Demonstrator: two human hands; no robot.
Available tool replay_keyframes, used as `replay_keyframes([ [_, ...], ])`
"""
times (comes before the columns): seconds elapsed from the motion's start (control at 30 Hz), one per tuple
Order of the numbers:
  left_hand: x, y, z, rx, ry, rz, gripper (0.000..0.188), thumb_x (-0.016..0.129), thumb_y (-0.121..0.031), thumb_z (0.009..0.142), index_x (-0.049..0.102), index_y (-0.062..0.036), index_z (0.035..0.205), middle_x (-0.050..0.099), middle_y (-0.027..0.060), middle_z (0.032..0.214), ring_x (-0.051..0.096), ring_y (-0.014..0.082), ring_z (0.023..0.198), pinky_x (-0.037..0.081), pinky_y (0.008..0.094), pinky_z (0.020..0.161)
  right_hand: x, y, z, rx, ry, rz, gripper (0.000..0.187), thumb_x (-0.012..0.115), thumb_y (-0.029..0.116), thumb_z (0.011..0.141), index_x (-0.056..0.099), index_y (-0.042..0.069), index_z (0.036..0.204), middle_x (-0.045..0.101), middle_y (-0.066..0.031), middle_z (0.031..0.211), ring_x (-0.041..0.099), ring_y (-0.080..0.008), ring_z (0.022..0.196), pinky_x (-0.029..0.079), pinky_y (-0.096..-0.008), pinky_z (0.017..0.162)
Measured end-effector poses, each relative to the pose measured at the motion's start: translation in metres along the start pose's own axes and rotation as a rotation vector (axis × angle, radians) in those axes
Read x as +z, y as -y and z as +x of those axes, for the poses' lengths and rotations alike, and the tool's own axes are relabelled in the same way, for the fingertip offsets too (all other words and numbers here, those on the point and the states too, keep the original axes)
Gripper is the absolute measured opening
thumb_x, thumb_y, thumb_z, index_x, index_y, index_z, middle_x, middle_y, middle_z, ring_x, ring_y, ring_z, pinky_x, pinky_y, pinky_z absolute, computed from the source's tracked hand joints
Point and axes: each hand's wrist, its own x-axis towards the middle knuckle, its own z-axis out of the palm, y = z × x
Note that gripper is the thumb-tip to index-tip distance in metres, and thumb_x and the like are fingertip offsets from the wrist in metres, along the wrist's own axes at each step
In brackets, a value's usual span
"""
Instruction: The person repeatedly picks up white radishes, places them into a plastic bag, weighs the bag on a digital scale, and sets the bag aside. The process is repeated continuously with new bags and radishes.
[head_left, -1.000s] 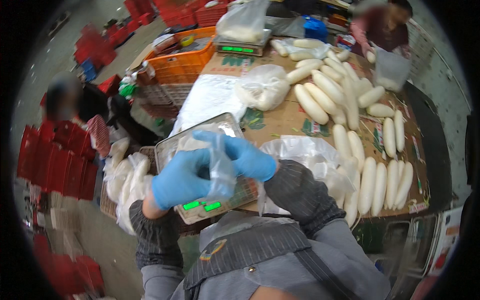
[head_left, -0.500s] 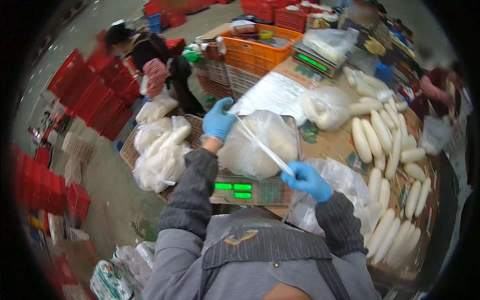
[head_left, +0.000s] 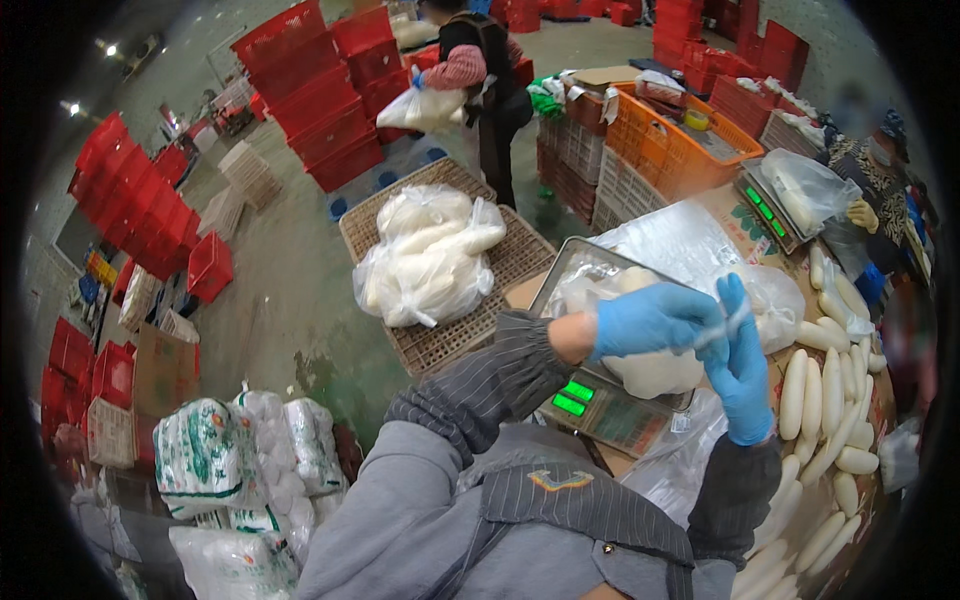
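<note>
A clear plastic bag [head_left: 655, 373] of peeled white radishes lies on the tray of a digital scale [head_left: 620, 410] with a green display. Both my hands wear blue gloves and have come together over the bag. My left hand [head_left: 655, 320] is closed on the bag's twisted neck, covering part of the bag. Beside it my right hand [head_left: 740, 375] grips the same neck, one finger pointing up; the strand between them is blurred. Loose white radishes [head_left: 810, 390] lie on the table to my right, and another filled bag [head_left: 770, 305] sits just beyond my hands.
Filled bags of radishes [head_left: 430, 255] rest on a brown crate [head_left: 410, 345] at left. Red crates [head_left: 310, 90] stand stacked behind it. An orange crate [head_left: 680, 125] and a second scale [head_left: 770, 215] are at the far right. Packs of bags [head_left: 205, 455] lie lower left. Two people work nearby.
My hands have moved from wide apart to together at the bag's neck. The view has swung left. The person at the back now carries a white bag.
</note>
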Motion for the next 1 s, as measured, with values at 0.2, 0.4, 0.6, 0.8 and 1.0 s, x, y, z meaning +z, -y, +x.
replay_keyframes([
  [0.2,-0.046,0.067,0.023,0.062,-0.425,0.237,0.045,0.068,-0.004,0.069,0.061,-0.0059,0.114,0.064,0.0054,0.092,0.059,0.0121,0.083,0.050,0.0281,0.076,-0.040,-0.030,-0.039,0.496,0.182,-0.107,0.027,0.064,0.008,0.081,0.059,0.003,0.107,0.056,-0.0027,0.107,0.049,-0.0078,0.080,0.040,-0.0199,0.071],
  [0.4,-0.062,0.113,0.009,0.275,-0.483,0.645,0.041,0.062,-0.019,0.079,0.060,-0.0088,0.118,0.064,0.0148,0.106,0.060,0.0296,0.100,0.045,0.0376,0.092,-0.022,-0.027,-0.013,0.165,-0.100,-0.146,0.014,0.057,0.015,0.090,0.057,0.003,0.098,0.056,-0.0048,0.105,0.052,-0.0133,0.095,0.042,-0.0299,0.086],
  [0.6,-0.090,0.064,-0.002,0.342,-0.661,0.456,0.025,0.067,-0.020,0.081,0.067,-0.0071,0.102,0.065,0.0155,0.098,0.063,0.0294,0.093,0.049,0.0350,0.084,0.048,0.009,0.079,-0.171,0.074,0.140,0.030,0.053,0.014,0.090,0.053,-0.002,0.116,0.055,-0.0105,0.120,0.052,-0.0215,0.114,0.035,-0.0388,0.105],
  [0.8,-0.217,-0.025,-0.037,0.448,-0.827,0.906,0.024,0.070,-0.019,0.078,0.068,-0.0116,0.101,0.067,0.0130,0.094,0.064,0.0292,0.080,0.051,0.0342,0.073,0.024,0.061,0.062,-0.254,-0.117,-0.456,0.066,0.057,0.022,0.085,0.033,0.003,0.143,0.045,-0.0120,0.137,0.049,-0.0214,0.118,0.037,-0.0332,0.101],
  [1.0,-0.365,0.005,-0.135,0.053,-0.893,1.350,0.029,0.056,-0.018,0.089,0.064,-0.0116,0.115,0.066,0.0109,0.108,0.063,0.0258,0.098,0.048,0.0340,0.087,-0.040,0.036,-0.089,0.234,-0.637,-0.463,0.041,0.053,0.008,0.091,0.049,0.000,0.131,0.056,-0.0072,0.120,0.054,-0.0151,0.106,0.043,-0.0281,0.094],
])
